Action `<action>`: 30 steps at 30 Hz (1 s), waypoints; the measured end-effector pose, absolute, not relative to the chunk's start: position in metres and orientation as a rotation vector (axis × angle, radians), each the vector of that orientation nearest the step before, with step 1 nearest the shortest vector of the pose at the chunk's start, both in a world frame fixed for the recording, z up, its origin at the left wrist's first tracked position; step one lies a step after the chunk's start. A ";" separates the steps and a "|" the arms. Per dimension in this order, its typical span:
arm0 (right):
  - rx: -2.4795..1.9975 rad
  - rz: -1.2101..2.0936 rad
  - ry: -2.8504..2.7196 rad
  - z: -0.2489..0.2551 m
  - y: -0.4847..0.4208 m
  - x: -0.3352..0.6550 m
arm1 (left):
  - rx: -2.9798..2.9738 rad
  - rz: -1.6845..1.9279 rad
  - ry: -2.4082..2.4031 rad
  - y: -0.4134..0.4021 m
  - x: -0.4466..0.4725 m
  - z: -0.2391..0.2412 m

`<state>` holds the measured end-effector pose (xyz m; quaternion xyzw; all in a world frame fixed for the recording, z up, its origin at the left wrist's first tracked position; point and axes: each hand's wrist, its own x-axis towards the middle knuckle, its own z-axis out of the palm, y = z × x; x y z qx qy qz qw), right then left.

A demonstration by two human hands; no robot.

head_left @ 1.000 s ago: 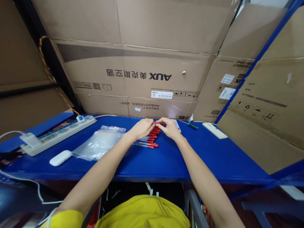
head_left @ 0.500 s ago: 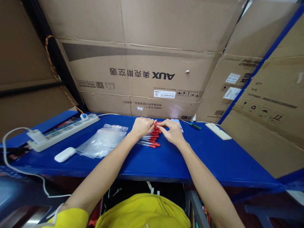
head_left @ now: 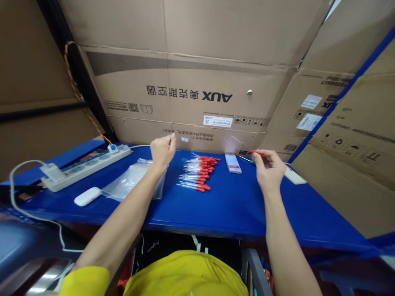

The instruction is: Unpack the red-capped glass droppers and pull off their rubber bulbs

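A pile of droppers, clear tubes with red rubber bulbs, lies on the blue table, tubes pointing left. My right hand is right of the pile, above the table, its thumb and fingers pinching a red rubber bulb; whether a glass tube is attached I cannot make out. On the other side, my left hand is raised above the clear plastic bags, its fingers curled closed. What it holds, if anything, is hidden.
A phone lies right of the droppers, with a screwdriver beyond it. Behind my right hand is a white power bank-like block. At left are a power strip and a white case. Cardboard walls the back.
My hands, together over the droppers before, have moved apart: the left up and leftward, the right to the right with a red bulb. The dropper pile and the phone now show fully.
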<state>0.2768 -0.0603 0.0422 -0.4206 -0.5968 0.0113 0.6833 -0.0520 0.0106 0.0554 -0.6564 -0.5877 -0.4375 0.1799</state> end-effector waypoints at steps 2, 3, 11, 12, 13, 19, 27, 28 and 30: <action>-1.008 0.086 -1.521 0.036 -0.057 0.282 | -2.037 -1.163 -1.608 0.001 -0.038 0.064; -1.016 0.110 -1.649 0.033 -0.055 0.279 | -2.174 -1.080 -1.579 -0.005 -0.028 0.068; -1.304 0.192 -2.145 0.004 -0.044 0.253 | -2.843 -0.648 -1.430 -0.085 -0.017 0.046; -1.347 0.204 -2.158 0.001 -0.044 0.252 | -2.893 -0.635 -1.418 -0.093 -0.026 0.040; -1.386 0.209 -2.165 0.000 -0.044 0.251 | -2.930 -0.625 -1.401 -0.099 -0.033 0.033; -1.553 0.155 -2.197 -0.002 -0.049 0.241 | -2.942 -0.508 -1.289 -0.105 -0.046 0.010; -1.578 0.050 -2.189 -0.002 -0.056 0.237 | -2.916 -0.542 -1.261 -0.097 -0.019 0.006; -1.559 0.043 -2.180 0.000 -0.060 0.235 | -2.911 -0.555 -1.259 -0.097 -0.017 0.005; -1.488 0.073 -2.177 0.004 -0.070 0.230 | -2.906 -0.591 -1.256 -0.097 -0.016 0.005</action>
